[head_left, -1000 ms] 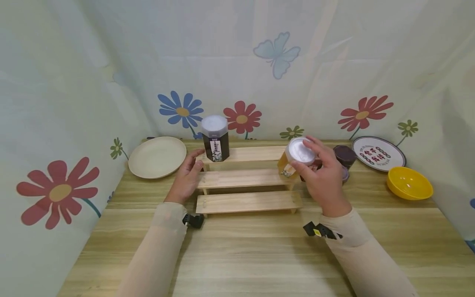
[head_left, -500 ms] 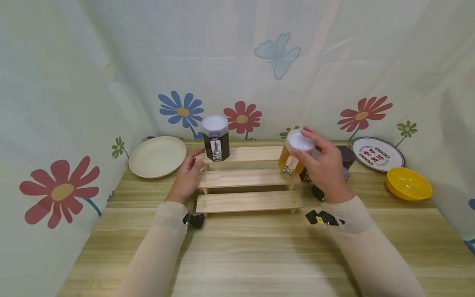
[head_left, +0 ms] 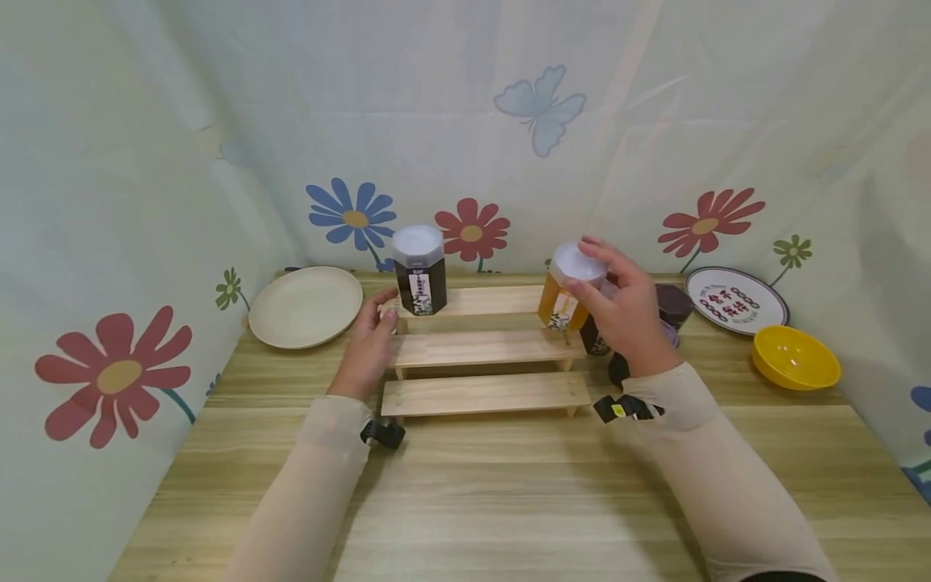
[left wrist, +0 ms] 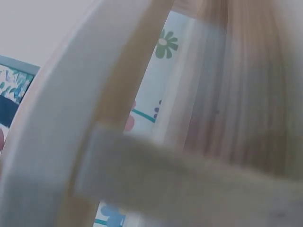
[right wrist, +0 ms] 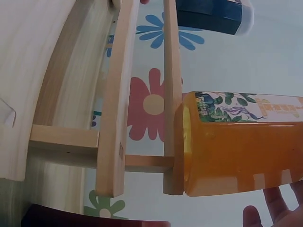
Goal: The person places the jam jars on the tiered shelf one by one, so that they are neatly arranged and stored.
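Note:
My right hand (head_left: 629, 323) grips a hexagonal jar of amber contents (head_left: 558, 303) by its white lid, thumb in front and fingers behind. In the right wrist view, the base of the amber jar (right wrist: 236, 156) is right at the top step's edge. The wooden three-step rack (head_left: 483, 349) stands in the middle of the table. At the rack's left end my left hand (head_left: 367, 343) holds it beside the top step. A dark hexagonal jar with a white lid (head_left: 419, 275) stands upright on the top step's left end; its label faces front.
Several dark jars (head_left: 672, 303) stand right of the rack, partly hidden behind my right hand. A cream plate (head_left: 305, 307) lies at the back left. At the right are a white plate with red print (head_left: 738, 299) and a yellow bowl (head_left: 796, 356).
My right hand has brought the amber jar slightly up and back, and from tilted to nearly upright at the top step's right end. My left hand has stayed at the rack.

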Tool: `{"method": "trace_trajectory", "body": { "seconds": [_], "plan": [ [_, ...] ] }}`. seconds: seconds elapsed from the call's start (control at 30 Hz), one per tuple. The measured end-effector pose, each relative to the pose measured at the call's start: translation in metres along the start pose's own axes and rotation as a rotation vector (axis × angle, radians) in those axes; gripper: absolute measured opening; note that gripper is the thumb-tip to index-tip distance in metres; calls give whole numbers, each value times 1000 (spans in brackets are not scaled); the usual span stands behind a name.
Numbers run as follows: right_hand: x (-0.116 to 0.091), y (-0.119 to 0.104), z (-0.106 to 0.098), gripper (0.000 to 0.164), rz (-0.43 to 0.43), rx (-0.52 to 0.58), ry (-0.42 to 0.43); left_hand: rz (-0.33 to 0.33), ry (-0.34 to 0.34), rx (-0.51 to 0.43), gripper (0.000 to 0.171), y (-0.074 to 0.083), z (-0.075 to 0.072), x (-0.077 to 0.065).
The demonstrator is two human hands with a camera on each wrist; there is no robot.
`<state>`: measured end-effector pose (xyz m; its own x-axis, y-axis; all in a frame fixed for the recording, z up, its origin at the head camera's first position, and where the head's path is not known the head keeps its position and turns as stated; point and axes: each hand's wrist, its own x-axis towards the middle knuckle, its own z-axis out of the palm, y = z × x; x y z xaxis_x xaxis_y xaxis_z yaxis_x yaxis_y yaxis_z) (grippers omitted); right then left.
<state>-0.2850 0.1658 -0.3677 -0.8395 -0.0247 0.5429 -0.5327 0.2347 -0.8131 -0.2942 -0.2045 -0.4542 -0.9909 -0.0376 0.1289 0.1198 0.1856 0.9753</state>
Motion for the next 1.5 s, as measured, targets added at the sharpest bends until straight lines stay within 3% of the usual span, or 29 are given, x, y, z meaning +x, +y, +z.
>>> {"method": "trace_trajectory", "body": {
  "seconds": [0.23,0.83,1.5],
  "plan": [
    [9,6,2,46,-20,-16,-8,19,39,67,46,2,5,-1],
    [33,20,6,45,-16,97,-81,26,58,77,57,1,10,-1],
    [31,21,5,41,-2,82,-82,60,45,131,55,0,7,-2]
  ]
}}
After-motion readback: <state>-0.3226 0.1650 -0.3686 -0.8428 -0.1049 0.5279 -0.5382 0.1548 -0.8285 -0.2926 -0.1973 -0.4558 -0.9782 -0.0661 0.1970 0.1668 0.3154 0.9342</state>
